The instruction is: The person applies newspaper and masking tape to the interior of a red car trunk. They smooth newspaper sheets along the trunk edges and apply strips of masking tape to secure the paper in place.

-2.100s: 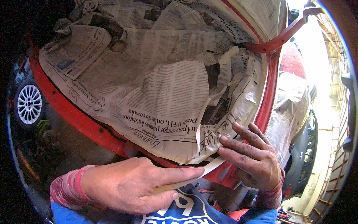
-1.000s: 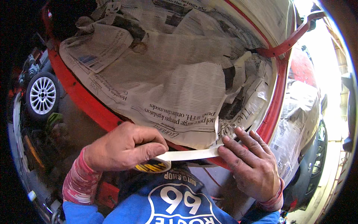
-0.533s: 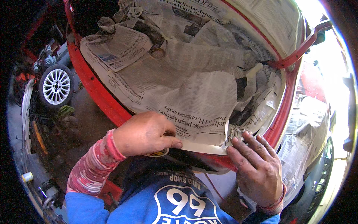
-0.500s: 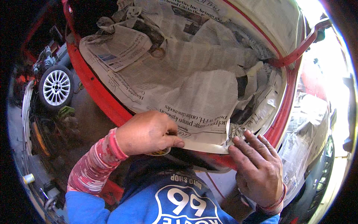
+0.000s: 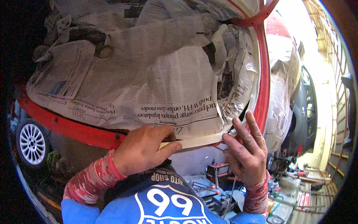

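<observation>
A pale strip of masking tape (image 5: 200,141) stretches between my hands along the near edge of the newspaper sheets (image 5: 130,82). My left hand (image 5: 143,149) pinches the strip's left end between thumb and fingers; its palm hides whatever else it holds. At the other end, my right hand (image 5: 245,155) touches the strip with a fingertip, its fingers spread. The newspaper lies inside a red painted car-body opening (image 5: 71,130), covering most of it. Its sheets are wrinkled and overlap, with dark gaps near the right side.
A red hinge arm (image 5: 257,18) crosses at the upper right. Left of the car body stands a wheel with a silver rim (image 5: 33,143). Beyond the right edge are a paper-covered car (image 5: 278,74) and a dark car (image 5: 305,112). Tools (image 5: 216,194) lie below.
The view has shifted right, showing more of the floor and the cars there. My left hand still grips the tape, and my right fingers have lifted and spread somewhat at its other end.
</observation>
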